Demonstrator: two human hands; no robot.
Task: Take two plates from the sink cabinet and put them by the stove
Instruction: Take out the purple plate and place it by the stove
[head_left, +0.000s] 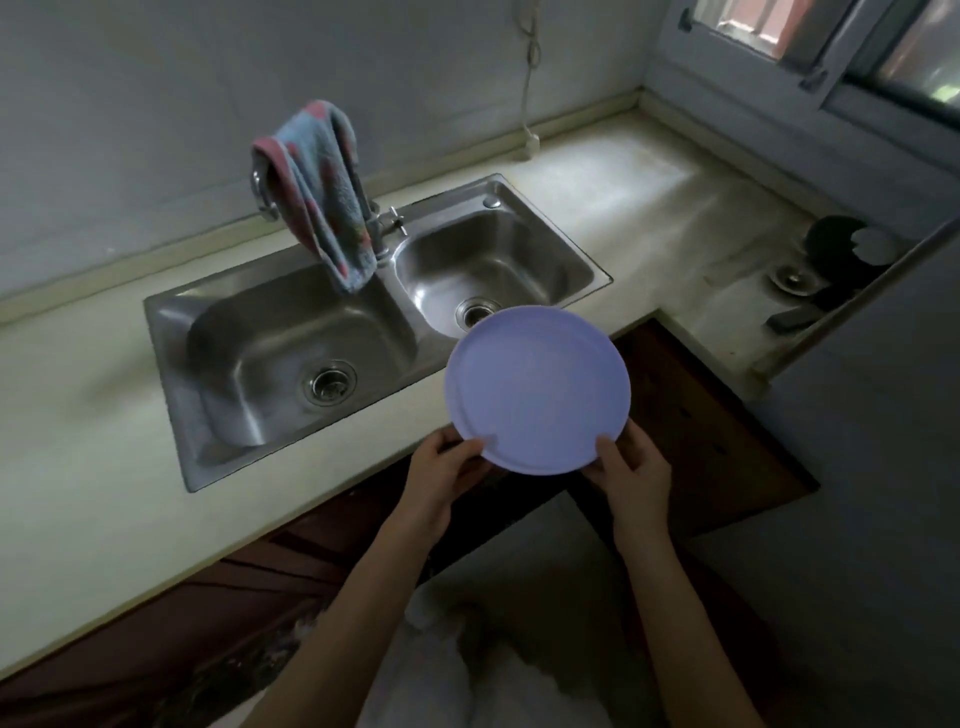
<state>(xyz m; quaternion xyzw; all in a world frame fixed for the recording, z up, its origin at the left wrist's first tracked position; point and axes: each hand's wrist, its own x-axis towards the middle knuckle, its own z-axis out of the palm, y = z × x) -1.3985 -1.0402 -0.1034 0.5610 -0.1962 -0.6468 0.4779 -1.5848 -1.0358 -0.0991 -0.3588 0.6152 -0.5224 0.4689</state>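
A round lilac plate (537, 387) is held in the air over the front edge of the counter, just right of the steel double sink (171, 332). My left hand (441, 475) grips its near left rim and my right hand (634, 475) grips its near right rim. Whether a second plate lies under it I cannot tell. Below the counter, the brown cabinet door (727, 447) stands swung out to the right. The stove (831, 270) shows partly at the far right of the counter, with a dark burner.
A blue and pink towel (322, 192) hangs over the tap between the two basins. The pale countertop (649, 208) runs right into the corner under a window. A white cord (530, 78) hangs down the back wall. A wall edge cuts off the stove on the right.
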